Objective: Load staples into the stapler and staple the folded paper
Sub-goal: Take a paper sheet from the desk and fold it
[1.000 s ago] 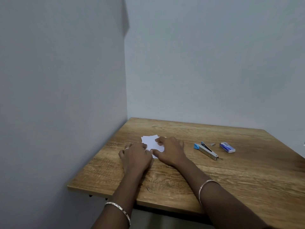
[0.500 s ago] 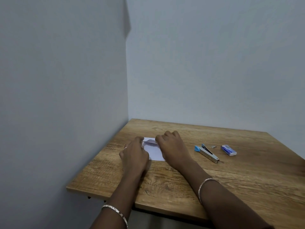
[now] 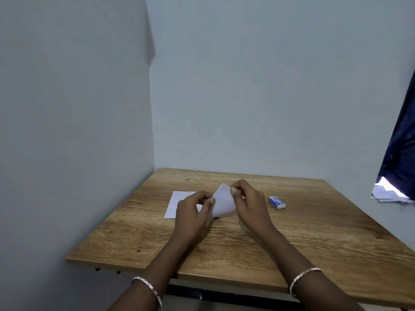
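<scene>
— While we go from the left side, what lies first on the table (image 3: 314, 243)?

— First is a flat white sheet (image 3: 177, 204) on the wood, near the left wall. The left hand (image 3: 193, 212) covers its right part.

— And what does this left hand do?

— It is raised a little above the table and its fingers are curled. The thumb and the fingertips pinch the left edge of the folded paper (image 3: 223, 202).

— Where is the folded paper exactly?

— It is between both hands, lifted off the table and tilted, with one corner pointing up.

— And the right hand (image 3: 251, 205)?

— It is also closed in a pinch, with the thumb on the upper right edge of the folded paper. Both wrists carry a thin bracelet (image 3: 303, 276).

— Is the stapler visible?

— I cannot find it; maybe the hands hide it. To the right of the right hand, apart from it, lies a small blue and white box (image 3: 276, 202). At the far right edge hangs a dark blue cloth (image 3: 402, 142), with something white under it.
</scene>
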Demonstrator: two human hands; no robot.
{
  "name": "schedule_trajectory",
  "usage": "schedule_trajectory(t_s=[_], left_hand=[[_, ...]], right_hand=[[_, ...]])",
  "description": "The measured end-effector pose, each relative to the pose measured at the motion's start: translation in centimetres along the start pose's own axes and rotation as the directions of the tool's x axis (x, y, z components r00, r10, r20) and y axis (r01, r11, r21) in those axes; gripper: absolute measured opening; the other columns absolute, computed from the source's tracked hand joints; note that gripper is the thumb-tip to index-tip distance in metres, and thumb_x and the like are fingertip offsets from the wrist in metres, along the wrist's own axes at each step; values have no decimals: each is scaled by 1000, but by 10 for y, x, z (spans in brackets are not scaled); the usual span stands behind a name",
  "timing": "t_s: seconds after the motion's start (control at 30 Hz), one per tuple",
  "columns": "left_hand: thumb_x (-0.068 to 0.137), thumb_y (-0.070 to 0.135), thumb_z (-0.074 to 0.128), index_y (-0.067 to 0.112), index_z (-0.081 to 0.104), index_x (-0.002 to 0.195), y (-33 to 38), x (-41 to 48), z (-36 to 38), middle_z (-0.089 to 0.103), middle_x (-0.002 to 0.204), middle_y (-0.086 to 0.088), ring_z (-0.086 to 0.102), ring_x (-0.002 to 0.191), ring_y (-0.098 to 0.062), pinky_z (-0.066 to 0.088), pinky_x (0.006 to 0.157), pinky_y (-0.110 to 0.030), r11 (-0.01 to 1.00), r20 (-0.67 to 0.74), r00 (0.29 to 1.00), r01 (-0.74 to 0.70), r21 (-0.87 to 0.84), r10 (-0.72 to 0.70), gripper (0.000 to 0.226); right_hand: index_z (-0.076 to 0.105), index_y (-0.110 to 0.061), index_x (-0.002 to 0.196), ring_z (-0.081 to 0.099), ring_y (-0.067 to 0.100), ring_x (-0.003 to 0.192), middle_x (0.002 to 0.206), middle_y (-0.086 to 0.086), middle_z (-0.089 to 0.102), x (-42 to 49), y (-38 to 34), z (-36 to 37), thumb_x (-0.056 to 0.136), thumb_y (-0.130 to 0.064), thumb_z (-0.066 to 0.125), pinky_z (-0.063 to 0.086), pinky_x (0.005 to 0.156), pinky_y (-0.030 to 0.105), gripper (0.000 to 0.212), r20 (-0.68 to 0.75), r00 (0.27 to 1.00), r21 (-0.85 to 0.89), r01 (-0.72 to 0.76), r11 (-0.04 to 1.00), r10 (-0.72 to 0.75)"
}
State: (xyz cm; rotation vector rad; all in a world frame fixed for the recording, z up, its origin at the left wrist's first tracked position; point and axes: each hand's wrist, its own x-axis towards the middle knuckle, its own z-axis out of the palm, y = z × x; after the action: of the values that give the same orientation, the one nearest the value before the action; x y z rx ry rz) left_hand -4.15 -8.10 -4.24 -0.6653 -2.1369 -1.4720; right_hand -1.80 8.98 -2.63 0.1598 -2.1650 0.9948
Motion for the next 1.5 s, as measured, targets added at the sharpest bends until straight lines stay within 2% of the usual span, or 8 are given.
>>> schedule_trajectory(t_s=[0.07,0.17,0.3,0.47,0.73,1.0,1.23,1.5], left_hand=[[95,21,65,22,74,89,12,7,12,76,83,8,68,81,-3,52,72,-24,989,-14,995,99,-108,-101,11],[95,22,66,26,71,89,29,27,27,78,79,1,72,78,-15,56,71,-30,937,-9,966,249,-244,-259,9],[94,16,63,22,70,95,35,55,41,79,85,-4,75,83,-24,59,71,-38,864,82,941,335,-375,-329,9],[95,7,59,13,70,98,13,91,51,76,90,-13,72,73,-24,56,58,-28,800,229,907,420,-428,-353,13],[97,4,55,18,77,86,-29,107,70,77,90,-15,72,68,-19,55,54,-26,716,387,836,538,-444,-389,29],[97,43,62,9,72,110,-33,103,78,79,94,-11,79,79,-25,63,62,-34,559,530,709,700,-445,-466,38],[93,13,70,-12,69,107,-44,106,80,71,102,-24,71,81,-19,60,67,-20,515,486,750,661,-546,-449,29],[89,5,73,-7,74,100,-43,105,81,79,91,-17,76,73,-18,61,64,-20,497,456,772,635,-592,-444,16]], right_hand=[[67,-20,97,69,14,90,93,-4,73,10,-3,-12,97,-20,64,54,71,32,3,-17,977,242,-202,949,213],[66,-11,118,75,28,98,108,10,77,28,1,-28,92,-14,73,61,71,39,27,157,897,521,-430,737,413],[67,-5,125,74,31,102,114,13,76,44,13,-33,92,-4,70,63,81,46,33,213,888,542,-454,708,407],[68,-4,109,78,18,75,88,6,80,64,36,-26,91,8,67,59,53,28,22,211,890,605,-444,661,405],[76,-6,72,75,41,84,93,31,75,71,77,-9,84,22,61,62,71,48,33,183,887,573,-446,688,423],[77,-14,69,77,28,91,90,8,80,71,91,-6,78,16,56,61,77,60,37,20,941,381,-321,867,339],[77,-14,65,75,25,88,82,4,79,70,90,-6,79,18,50,59,76,57,44,-15,956,268,-278,922,293],[76,-20,63,75,23,86,82,3,79,70,92,-4,82,17,49,60,71,54,49,-21,953,272,-285,919,302]])
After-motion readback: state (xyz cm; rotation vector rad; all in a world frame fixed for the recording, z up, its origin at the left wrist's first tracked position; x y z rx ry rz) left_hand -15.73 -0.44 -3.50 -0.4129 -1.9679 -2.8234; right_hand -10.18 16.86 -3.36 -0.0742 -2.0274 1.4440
